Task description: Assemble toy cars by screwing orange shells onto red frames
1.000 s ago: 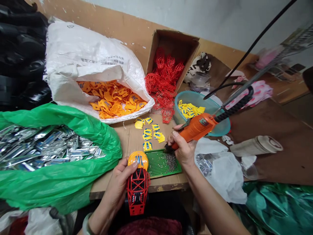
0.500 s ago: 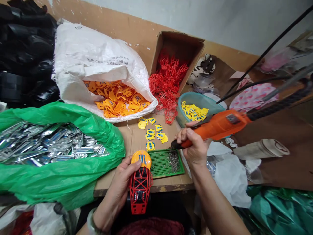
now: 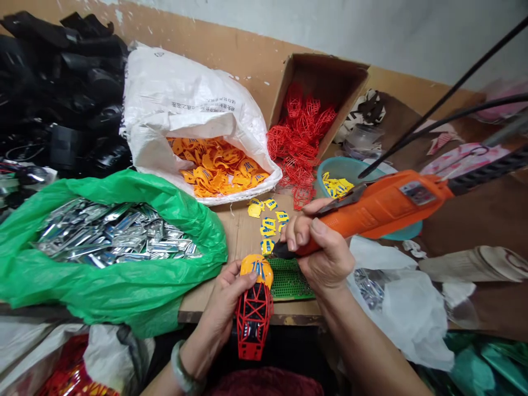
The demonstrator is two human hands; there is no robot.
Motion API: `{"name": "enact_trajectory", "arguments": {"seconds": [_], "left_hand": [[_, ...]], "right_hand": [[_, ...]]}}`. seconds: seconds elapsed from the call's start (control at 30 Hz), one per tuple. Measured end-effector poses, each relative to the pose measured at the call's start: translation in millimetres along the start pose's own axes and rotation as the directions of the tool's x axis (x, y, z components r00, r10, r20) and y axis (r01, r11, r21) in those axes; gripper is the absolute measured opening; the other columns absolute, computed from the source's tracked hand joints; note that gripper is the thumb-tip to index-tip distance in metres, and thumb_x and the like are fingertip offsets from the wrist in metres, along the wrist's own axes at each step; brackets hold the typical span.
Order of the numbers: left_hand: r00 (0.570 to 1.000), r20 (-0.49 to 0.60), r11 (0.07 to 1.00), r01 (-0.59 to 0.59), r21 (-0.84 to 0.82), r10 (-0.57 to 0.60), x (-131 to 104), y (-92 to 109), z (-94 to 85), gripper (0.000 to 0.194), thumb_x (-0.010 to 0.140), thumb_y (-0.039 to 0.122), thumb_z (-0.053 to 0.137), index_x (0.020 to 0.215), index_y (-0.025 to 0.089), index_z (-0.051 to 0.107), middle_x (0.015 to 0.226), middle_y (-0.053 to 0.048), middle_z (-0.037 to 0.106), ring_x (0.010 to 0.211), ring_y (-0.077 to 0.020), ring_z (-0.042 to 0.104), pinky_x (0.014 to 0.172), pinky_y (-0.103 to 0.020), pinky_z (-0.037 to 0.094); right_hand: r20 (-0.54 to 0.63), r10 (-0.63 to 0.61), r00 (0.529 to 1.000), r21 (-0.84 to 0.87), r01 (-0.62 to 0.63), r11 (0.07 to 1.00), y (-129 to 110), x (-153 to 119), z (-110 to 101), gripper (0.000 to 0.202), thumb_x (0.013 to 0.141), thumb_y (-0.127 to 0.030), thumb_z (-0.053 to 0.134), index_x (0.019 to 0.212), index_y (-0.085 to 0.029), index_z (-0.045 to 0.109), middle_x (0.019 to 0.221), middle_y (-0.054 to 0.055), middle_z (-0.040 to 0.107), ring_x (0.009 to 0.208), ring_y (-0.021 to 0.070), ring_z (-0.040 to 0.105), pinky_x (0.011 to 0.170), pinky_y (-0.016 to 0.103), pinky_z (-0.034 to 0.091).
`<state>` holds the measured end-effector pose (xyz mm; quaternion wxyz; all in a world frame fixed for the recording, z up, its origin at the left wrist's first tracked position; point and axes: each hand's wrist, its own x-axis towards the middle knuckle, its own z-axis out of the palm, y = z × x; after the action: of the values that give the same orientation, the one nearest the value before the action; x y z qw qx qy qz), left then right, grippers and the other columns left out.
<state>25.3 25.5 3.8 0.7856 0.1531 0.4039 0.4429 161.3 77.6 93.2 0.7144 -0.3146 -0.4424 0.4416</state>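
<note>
My left hand (image 3: 225, 289) grips a toy car body (image 3: 254, 316) with a red lattice frame and an orange hood bearing blue marks; the thumb presses on the hood. Its red end points down toward me, past the table edge. Wrapped in my right hand (image 3: 324, 250) is an orange electric screwdriver (image 3: 371, 206), its dark tip end just above and right of the hood. I cannot tell whether the tip touches it. Behind the hands lies a green perforated tray (image 3: 289, 280), partly covered by my right hand. Several small yellow pieces (image 3: 268, 226) lie on the cardboard beyond it.
A green bag (image 3: 198, 286) of shiny strips lies left, a white sack (image 3: 185, 74) of orange parts behind it. At the back, red frames (image 3: 297, 132) spill from a cardboard box (image 3: 346, 69). A teal bowl (image 3: 328, 168) holds yellow pieces. Black cables (image 3: 445, 93) cross the upper right.
The screwdriver in my right hand has come left and closer to the car body, from over the tray's right end to just by the hood. The view has shifted, moving the scene rightward.
</note>
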Motion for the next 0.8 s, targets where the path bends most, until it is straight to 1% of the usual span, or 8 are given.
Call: {"name": "enact_trajectory", "arguments": {"seconds": [0.2, 0.33, 0.4, 0.57, 0.7, 0.8], "left_hand": [[1.000, 0.013, 1.000, 0.005, 0.025, -0.005, -1.0, -0.7, 0.4, 0.041, 0.065, 0.032, 0.088, 0.096, 0.016, 0.066, 0.073, -0.002, 0.074, 0.052, -0.0140, 0.064, 0.054, -0.025, 0.053], [1.000, 0.004, 1.000, -0.003, 0.026, 0.003, -0.9, 0.2, 1.4, 0.041, 0.064, 0.031, 0.089, 0.094, 0.015, 0.066, 0.074, -0.002, 0.074, 0.053, -0.0129, 0.064, 0.056, -0.024, 0.053], [1.000, 0.016, 1.000, -0.002, 0.027, 0.002, -0.7, -0.1, 1.0, 0.040, 0.065, 0.031, 0.088, 0.095, 0.016, 0.066, 0.074, -0.002, 0.074, 0.052, -0.0132, 0.064, 0.056, -0.025, 0.052], [0.998, 0.058, 1.000, 0.002, 0.025, -0.004, -0.6, -1.9, -1.4, 0.035, 0.070, 0.031, 0.085, 0.095, 0.018, 0.064, 0.073, -0.001, 0.072, 0.053, -0.0143, 0.065, 0.056, -0.025, 0.051], [0.999, 0.049, 0.999, -0.022, 0.038, 0.020, -2.3, -1.9, -0.6, 0.037, 0.069, 0.032, 0.086, 0.095, 0.018, 0.064, 0.075, -0.001, 0.072, 0.055, -0.0131, 0.063, 0.056, -0.024, 0.050], [0.998, 0.037, 0.998, -0.051, 0.036, 0.050, -3.4, -2.5, 0.6, 0.038, 0.068, 0.032, 0.087, 0.094, 0.017, 0.065, 0.076, -0.001, 0.072, 0.057, -0.0116, 0.061, 0.057, -0.023, 0.050]], "right_hand": [[0.025, 0.036, 0.999, 0.001, -0.036, 0.999, 3.7, -2.5, 3.3, 0.015, 0.076, -0.034, 0.068, 0.083, -0.024, 0.059, 0.050, -0.008, 0.049, 0.040, 0.0132, 0.048, 0.047, 0.032, 0.046], [0.034, 0.044, 0.998, -0.007, -0.044, 0.999, 5.4, -4.3, 2.7, 0.015, 0.077, -0.034, 0.069, 0.081, -0.024, 0.059, 0.051, -0.008, 0.050, 0.040, 0.0129, 0.049, 0.047, 0.031, 0.046], [0.040, 0.044, 0.998, -0.012, -0.044, 0.999, 6.2, -5.1, 2.2, 0.015, 0.077, -0.034, 0.069, 0.082, -0.024, 0.060, 0.050, -0.008, 0.049, 0.040, 0.0130, 0.049, 0.047, 0.030, 0.046], [0.070, 0.047, 0.996, 0.013, -0.048, 0.999, 8.3, -7.3, 1.3, 0.014, 0.078, -0.031, 0.070, 0.086, -0.023, 0.061, 0.051, -0.008, 0.051, 0.041, 0.0129, 0.050, 0.048, 0.031, 0.049], [0.081, 0.047, 0.996, 0.003, -0.047, 0.999, 8.9, -9.1, 1.4, 0.018, 0.080, -0.030, 0.070, 0.094, -0.022, 0.061, 0.052, -0.008, 0.052, 0.042, 0.0127, 0.050, 0.050, 0.030, 0.049], [0.123, 0.055, 0.991, 0.003, -0.056, 0.998, 8.5, -10.0, 1.2, 0.017, 0.082, -0.028, 0.069, 0.095, -0.022, 0.060, 0.053, -0.008, 0.053, 0.043, 0.0118, 0.051, 0.050, 0.028, 0.048]]}}
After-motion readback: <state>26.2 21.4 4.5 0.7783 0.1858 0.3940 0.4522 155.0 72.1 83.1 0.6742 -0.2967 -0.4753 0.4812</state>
